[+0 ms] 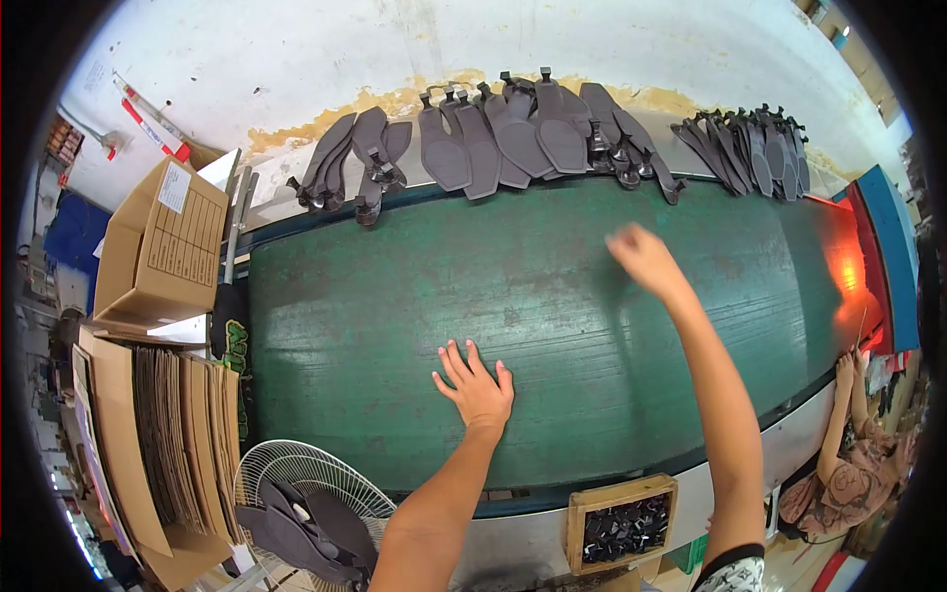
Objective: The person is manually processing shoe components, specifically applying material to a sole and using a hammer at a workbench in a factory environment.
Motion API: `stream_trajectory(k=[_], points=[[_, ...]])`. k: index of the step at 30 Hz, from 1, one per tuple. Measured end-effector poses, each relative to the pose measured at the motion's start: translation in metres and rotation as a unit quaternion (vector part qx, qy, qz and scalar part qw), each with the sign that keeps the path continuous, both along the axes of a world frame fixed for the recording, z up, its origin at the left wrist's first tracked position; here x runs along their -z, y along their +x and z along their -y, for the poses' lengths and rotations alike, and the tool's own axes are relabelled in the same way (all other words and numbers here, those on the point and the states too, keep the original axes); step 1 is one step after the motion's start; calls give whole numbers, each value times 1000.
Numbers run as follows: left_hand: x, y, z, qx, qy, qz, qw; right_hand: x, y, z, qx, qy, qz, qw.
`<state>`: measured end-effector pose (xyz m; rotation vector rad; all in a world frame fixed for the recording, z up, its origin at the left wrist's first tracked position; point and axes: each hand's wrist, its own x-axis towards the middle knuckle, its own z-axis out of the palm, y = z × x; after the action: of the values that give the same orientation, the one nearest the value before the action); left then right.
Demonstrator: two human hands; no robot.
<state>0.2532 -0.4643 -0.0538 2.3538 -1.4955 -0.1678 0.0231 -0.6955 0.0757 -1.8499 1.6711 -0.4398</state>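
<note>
In the head view, your left hand (477, 393) lies just below the middle of the frame, palm down and fingers spread, resting on the green worktop (395, 296) and gripping nothing that shows. Your right hand (639, 257) is right of centre and higher up, blurred, with its fingers seemingly curled; you cannot tell from here whether it pinches anything, or whether it touches the surface. The green worktop fills the middle of the frame, running from the cardboard box (173, 237) at the left to a blue housing (893, 257) at the right edge, where an orange glow (846, 271) shows beside a red flap. Nearest to your right hand, along the top of the frame, dark shoe soles (472, 148) with heels attached lean in a row against the pale wall (592, 39), with a tighter bunch of narrow soles (760, 153) at upper right. Toward the bottom, between your forearms, a wooden box (572, 528) holds small dark pieces (626, 528). At lower left, more dark parts (340, 533) lie on a white wire guard (258, 459), beside upright cardboard sheets (178, 434). Another person (848, 488) is at lower right, arms raised toward the housing.
</note>
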Motion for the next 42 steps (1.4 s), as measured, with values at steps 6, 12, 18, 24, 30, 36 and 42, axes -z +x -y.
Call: stream_trajectory(k=[6, 12, 18, 24, 30, 36, 42], points=[[9, -12, -1, 23, -22, -33, 999, 50, 68, 134, 185, -62, 92, 977], [15, 3, -8, 6, -33, -25, 999, 34, 108, 106, 209, -164, 11, 964], [6, -4, -2, 14, -40, -40, 998, -13, 64, 78, 144, -170, 387, 895], [7, -1, 0, 14, -37, -20, 999, -104, 67, -64, 131, -186, 536, 813], [9, -2, -3, 19, -33, -12, 999, -138, 60, -166, 113, -215, 572, 784], [10, 0, -5, 15, -35, -2, 999, -142, 57, -195, 65, -219, 615, 754], [6, 0, -4, 15, -24, -11, 1000, -146, 56, -200, 61, -175, 675, 714]])
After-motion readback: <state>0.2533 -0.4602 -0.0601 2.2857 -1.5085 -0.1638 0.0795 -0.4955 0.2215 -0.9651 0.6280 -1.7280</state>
